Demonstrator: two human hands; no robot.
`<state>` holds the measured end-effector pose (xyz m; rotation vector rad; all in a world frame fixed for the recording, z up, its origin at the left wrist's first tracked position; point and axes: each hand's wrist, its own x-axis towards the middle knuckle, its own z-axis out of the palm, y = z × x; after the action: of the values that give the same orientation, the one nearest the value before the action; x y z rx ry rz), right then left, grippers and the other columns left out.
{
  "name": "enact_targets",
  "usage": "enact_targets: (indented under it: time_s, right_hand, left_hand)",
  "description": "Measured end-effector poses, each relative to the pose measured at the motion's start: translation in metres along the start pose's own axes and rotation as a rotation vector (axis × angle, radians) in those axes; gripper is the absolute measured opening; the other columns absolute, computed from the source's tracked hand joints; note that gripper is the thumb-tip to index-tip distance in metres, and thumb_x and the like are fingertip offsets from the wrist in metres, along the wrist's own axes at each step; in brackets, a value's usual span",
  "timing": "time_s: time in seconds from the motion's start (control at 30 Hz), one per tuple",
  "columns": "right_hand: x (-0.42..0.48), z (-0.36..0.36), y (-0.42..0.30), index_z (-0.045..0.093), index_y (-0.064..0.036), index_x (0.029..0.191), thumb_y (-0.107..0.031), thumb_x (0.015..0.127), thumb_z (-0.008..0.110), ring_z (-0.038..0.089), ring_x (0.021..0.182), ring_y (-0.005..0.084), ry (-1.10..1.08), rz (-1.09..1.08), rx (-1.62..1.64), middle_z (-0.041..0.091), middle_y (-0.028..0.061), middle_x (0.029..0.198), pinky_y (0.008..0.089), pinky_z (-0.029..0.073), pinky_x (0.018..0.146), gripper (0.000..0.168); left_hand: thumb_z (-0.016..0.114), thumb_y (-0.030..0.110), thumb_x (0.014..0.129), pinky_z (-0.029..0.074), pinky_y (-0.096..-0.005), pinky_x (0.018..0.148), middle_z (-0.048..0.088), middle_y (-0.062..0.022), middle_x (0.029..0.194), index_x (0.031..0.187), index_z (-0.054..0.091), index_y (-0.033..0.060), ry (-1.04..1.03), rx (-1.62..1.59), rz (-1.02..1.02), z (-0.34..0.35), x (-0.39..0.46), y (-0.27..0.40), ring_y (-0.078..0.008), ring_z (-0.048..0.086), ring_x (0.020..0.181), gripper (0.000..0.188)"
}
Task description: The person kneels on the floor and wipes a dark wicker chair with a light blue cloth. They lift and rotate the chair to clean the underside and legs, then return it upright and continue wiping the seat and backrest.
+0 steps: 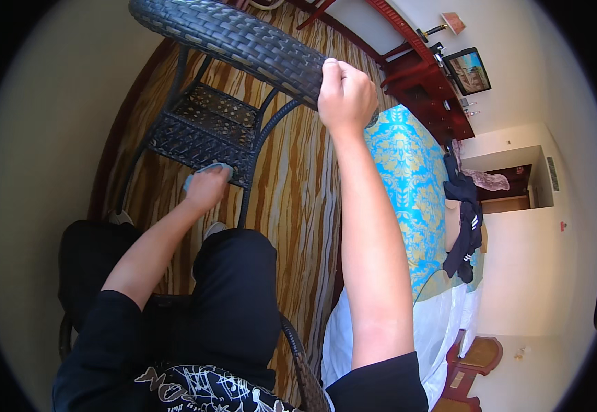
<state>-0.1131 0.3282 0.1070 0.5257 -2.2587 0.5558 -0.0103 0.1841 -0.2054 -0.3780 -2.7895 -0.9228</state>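
A dark woven wicker table [236, 41] stands before me, its thick top high in the view and its legs and lower shelf [216, 110] beneath. My right hand [347, 95] is closed around the right end of the tabletop's rim. Lower down, my left hand [208, 186] presses a light blue cloth [188, 181] against the near edge of the lower shelf. Most of the cloth is hidden by the hand. Whether the table is tilted, I cannot tell.
I sit on a wicker chair with a woven arm [298, 350]. Striped carpet [298, 206] covers the floor. To the right is a bed with a blue and gold runner [406, 190], dark clothing [463, 221] lying on it. A red-brown cabinet [427, 98] and a television [467, 72] stand beyond.
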Motion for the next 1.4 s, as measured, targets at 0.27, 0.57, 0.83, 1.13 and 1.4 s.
enact_targets:
  time_s: [0.27,0.57,0.83,1.13,1.4]
  right_hand:
    - [-0.007,-0.010,-0.002,0.065,-0.006,0.061,-0.034,0.093,0.056,0.060,0.054,0.0384,0.015,-0.001,-0.026,0.062,0.0168,0.057,0.0474,0.045,0.051,0.044]
    - [-0.011,-0.008,-0.010,0.065,-0.005,0.059,-0.031,0.091,0.058,0.059,0.051,0.0371,0.038,-0.024,-0.008,0.060,0.0174,0.055,0.0457,0.045,0.050,0.042]
    - [-0.009,-0.002,-0.008,0.063,-0.005,0.060,-0.032,0.090,0.058,0.062,0.058,0.0419,0.024,-0.009,-0.022,0.062,0.0209,0.061,0.0505,0.048,0.056,0.041]
    - [-0.003,-0.006,-0.002,0.073,-0.006,0.077,-0.042,0.095,0.054,0.067,0.075,0.0456,-0.042,0.075,-0.032,0.069,0.0222,0.076,0.0523,0.051,0.066,0.045]
    - [0.000,-0.003,0.002,0.073,-0.005,0.078,-0.043,0.095,0.053,0.066,0.074,0.0457,-0.068,0.089,-0.013,0.068,0.0228,0.075,0.0514,0.051,0.067,0.046]
  left_hand:
    - [0.072,0.015,0.089,0.053,-0.0558,0.073,0.070,-0.0261,0.088,0.104,0.061,0.0027,0.235,-0.172,-0.496,-0.029,-0.012,-0.031,-0.0466,0.068,0.087,0.022]
    - [0.071,0.007,0.086,0.055,-0.0559,0.075,0.071,-0.0259,0.094,0.105,0.058,0.0010,0.220,-0.224,-0.307,0.014,0.013,0.018,-0.0474,0.068,0.086,0.023]
    - [0.066,0.008,0.090,0.054,-0.0552,0.074,0.068,-0.0203,0.097,0.105,0.052,0.0036,0.154,-0.268,-0.139,0.042,0.018,0.056,-0.0450,0.067,0.086,0.021]
    - [0.067,0.014,0.091,0.053,-0.0569,0.073,0.070,-0.0215,0.096,0.105,0.054,0.0056,0.115,-0.253,-0.247,0.004,0.009,-0.002,-0.0453,0.068,0.089,0.021]
    - [0.074,0.019,0.088,0.052,-0.0542,0.075,0.070,-0.0230,0.090,0.098,0.060,0.0059,0.452,-0.242,-0.495,-0.046,-0.018,-0.100,-0.0464,0.067,0.089,0.022]
